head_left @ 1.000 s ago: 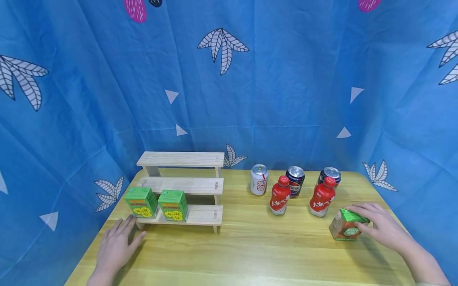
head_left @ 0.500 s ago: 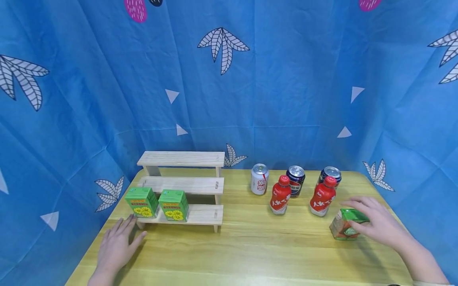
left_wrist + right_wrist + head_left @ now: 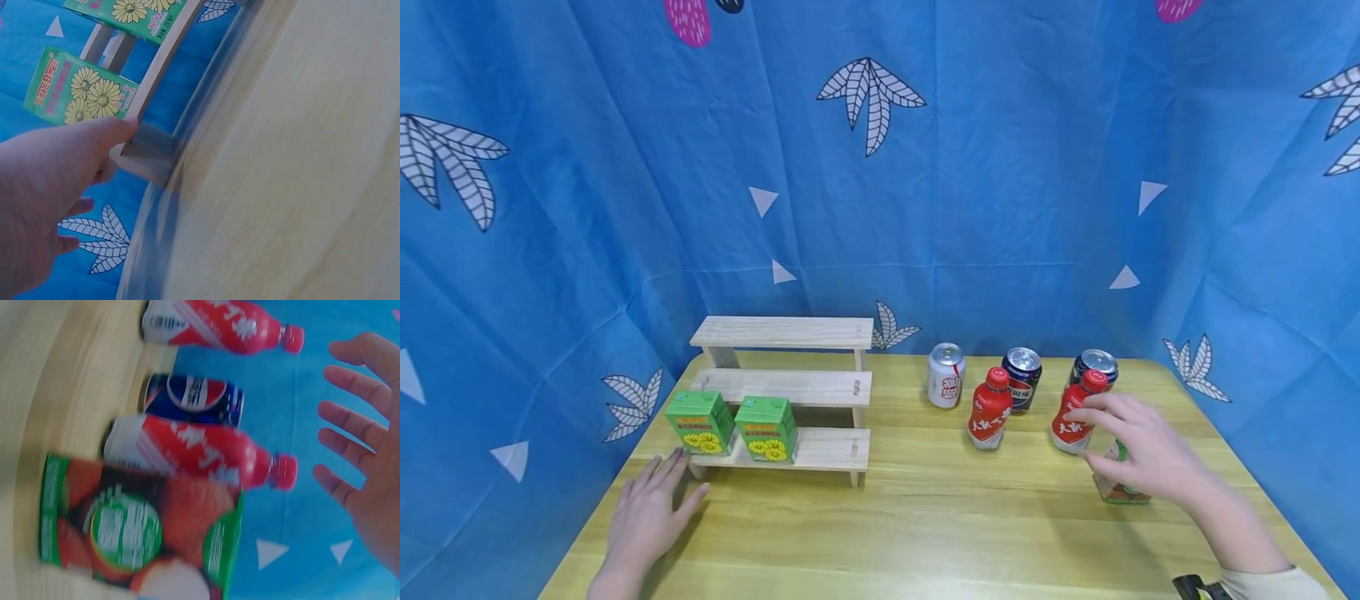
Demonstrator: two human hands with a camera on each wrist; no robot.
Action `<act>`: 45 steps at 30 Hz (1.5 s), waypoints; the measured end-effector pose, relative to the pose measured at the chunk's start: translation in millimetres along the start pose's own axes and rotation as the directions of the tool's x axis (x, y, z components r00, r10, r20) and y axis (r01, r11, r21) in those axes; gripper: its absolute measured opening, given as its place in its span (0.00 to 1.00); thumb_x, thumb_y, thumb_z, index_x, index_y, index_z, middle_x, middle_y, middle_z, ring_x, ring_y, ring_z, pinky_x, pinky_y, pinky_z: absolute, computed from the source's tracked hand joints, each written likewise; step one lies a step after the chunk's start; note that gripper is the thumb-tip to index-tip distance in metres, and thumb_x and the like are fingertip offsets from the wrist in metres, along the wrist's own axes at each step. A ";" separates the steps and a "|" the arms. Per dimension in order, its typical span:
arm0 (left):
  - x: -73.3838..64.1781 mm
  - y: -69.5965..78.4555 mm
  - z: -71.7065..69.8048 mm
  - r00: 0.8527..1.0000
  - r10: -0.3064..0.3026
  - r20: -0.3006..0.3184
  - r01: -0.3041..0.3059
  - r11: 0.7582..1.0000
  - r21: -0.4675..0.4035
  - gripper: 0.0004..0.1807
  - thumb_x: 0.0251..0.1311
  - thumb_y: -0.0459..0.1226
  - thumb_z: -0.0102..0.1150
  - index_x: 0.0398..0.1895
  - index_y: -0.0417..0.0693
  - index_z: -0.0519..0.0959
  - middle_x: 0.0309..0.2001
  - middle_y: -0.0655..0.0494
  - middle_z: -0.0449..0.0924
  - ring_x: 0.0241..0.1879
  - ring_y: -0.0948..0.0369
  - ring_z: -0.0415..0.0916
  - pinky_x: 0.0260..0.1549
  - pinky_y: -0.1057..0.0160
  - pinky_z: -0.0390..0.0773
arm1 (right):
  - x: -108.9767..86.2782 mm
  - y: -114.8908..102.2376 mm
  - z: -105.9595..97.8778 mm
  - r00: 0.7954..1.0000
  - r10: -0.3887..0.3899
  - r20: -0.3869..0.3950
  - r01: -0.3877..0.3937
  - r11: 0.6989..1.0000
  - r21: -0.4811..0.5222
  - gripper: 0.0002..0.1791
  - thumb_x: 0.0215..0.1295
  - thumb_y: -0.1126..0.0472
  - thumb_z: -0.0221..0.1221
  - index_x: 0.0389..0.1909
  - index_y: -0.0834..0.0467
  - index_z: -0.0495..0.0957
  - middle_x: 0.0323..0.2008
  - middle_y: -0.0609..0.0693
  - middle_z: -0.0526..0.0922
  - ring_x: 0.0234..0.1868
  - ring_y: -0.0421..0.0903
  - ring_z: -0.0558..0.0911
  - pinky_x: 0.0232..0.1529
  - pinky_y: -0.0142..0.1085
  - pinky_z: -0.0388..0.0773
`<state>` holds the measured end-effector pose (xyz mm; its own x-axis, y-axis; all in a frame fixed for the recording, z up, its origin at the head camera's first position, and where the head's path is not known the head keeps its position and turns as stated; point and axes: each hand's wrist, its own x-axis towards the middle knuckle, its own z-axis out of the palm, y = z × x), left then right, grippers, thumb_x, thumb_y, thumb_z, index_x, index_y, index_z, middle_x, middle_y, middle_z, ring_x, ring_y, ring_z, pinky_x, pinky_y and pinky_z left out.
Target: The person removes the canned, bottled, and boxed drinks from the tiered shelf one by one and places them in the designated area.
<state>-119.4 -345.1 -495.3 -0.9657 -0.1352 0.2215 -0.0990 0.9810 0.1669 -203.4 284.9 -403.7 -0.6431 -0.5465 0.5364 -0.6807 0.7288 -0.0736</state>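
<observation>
My left hand (image 3: 646, 518) rests by the near left end of a three-step wooden shelf (image 3: 833, 450), fingers stretched out and fingertips right at its lowest board. In the left wrist view the thumb of the left hand (image 3: 56, 169) overlaps the board's edge. Two green drink cartons with yellow flowers, one left (image 3: 702, 423) and one right (image 3: 767, 430), stand on that lowest step. My right hand (image 3: 1138, 446) hovers with spread, slightly bent fingers and holds nothing. It partly hides a green-and-red juice carton (image 3: 1126, 493) and overlaps the right red bottle (image 3: 1070, 429) in the head view.
Another red bottle (image 3: 990, 410) stands left of the right hand. Behind are a white can (image 3: 945, 377) and two dark blue cans, one in the middle (image 3: 1022, 379) and one at right (image 3: 1096, 362). A blue patterned curtain (image 3: 1000, 183) surrounds the wooden table (image 3: 880, 542).
My right hand has come off the juice carton and moved left and up toward the right red bottle. The carton stays upright on the table. The left hand has kept its place.
</observation>
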 end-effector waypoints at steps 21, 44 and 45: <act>-0.3 1.8 -0.8 0.999 0.021 -0.024 -0.020 1.000 0.016 0.41 0.64 0.60 0.52 0.69 0.39 0.66 0.69 0.37 0.64 0.69 0.35 0.57 0.63 0.25 0.53 | 52.8 -50.5 56.3 0.979 -0.185 -0.082 0.195 0.970 0.145 0.27 0.46 0.56 0.70 0.51 0.47 0.80 0.49 0.45 0.79 0.53 0.45 0.75 0.49 0.47 0.76; 0.2 1.7 -1.4 1.000 0.012 -0.002 -0.012 1.000 0.007 0.42 0.64 0.61 0.51 0.69 0.38 0.65 0.69 0.35 0.64 0.68 0.34 0.57 0.63 0.25 0.52 | 101.9 -121.4 110.6 0.947 -0.316 -0.060 0.321 0.916 0.242 0.25 0.57 0.46 0.64 0.57 0.47 0.77 0.51 0.45 0.78 0.54 0.44 0.75 0.54 0.43 0.76; 0.4 1.6 -1.6 1.000 0.012 0.001 -0.012 1.000 0.006 0.42 0.65 0.61 0.51 0.70 0.38 0.64 0.70 0.35 0.63 0.68 0.34 0.57 0.63 0.25 0.52 | 103.0 -124.3 113.2 0.947 -0.318 -0.054 0.321 0.915 0.244 0.26 0.57 0.45 0.64 0.57 0.47 0.77 0.51 0.46 0.78 0.55 0.44 0.75 0.54 0.42 0.76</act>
<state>-119.5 -343.8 -493.4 -0.9672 -0.1236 0.2221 -0.0893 0.9833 0.1583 -224.8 91.3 -434.6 -0.3735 -0.7270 0.5762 -0.9150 0.3908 -0.1001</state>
